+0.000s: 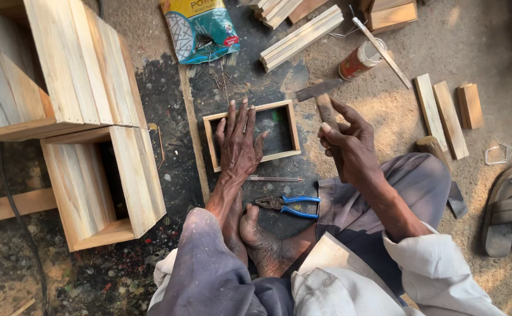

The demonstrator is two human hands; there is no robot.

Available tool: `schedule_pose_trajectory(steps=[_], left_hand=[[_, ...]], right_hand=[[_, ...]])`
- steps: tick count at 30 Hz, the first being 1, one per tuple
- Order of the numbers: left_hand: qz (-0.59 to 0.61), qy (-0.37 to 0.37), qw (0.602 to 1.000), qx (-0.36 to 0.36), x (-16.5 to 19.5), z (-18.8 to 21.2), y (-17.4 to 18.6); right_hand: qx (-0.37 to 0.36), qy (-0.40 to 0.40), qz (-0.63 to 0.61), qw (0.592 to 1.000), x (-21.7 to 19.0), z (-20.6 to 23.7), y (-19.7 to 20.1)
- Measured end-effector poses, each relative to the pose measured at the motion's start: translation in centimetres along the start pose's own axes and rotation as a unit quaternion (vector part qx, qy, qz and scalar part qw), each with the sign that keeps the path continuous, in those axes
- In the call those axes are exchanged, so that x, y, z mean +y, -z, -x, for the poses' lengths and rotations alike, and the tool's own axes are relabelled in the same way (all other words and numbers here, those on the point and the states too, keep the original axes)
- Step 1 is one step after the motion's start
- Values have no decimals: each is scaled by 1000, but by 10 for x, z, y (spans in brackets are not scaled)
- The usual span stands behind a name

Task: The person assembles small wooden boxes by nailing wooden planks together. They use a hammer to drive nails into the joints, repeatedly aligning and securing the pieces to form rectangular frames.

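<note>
A small rectangular wooden frame (pixel 292 125) lies flat on the dark ground in front of me. My left hand (pixel 238 143) presses down on its left part, fingers spread across the frame's near and far rails. My right hand (pixel 349 146) grips the wooden handle of a hammer (pixel 320 96); its metal head hovers just above the frame's far right corner. A long nail or thin metal rod (pixel 273 178) lies just in front of the frame. Blue-handled pliers (pixel 288 206) rest beside my bare feet.
Large pale wooden boxes (pixel 86 117) stand at the left. Stacked wooden slats (pixel 300 36), a printed bag (pixel 200 28), a cylindrical can (pixel 358 58) and loose nails (pixel 224 79) lie beyond the frame. Short wood blocks (pixel 446 111) and a sandal (pixel 510 208) are at the right.
</note>
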State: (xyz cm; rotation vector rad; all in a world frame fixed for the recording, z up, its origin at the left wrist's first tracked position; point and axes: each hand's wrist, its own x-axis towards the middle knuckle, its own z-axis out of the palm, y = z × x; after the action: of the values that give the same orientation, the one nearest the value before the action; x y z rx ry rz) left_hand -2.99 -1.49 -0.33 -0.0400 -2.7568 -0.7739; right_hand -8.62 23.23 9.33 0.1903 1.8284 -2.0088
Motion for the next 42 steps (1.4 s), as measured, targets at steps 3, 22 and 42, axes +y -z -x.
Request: schedule_pose_trajectory(steps=[3,22,42], left_hand=[[4,3,1000,25,0,12,4],[285,347,891,63,8,115,28],[244,254,932,89,4,124,17]], right_hand=[[84,3,62,995,16,14,40],[139,23,368,919,89,-13,62],[-115,122,478,862,92,0,32]])
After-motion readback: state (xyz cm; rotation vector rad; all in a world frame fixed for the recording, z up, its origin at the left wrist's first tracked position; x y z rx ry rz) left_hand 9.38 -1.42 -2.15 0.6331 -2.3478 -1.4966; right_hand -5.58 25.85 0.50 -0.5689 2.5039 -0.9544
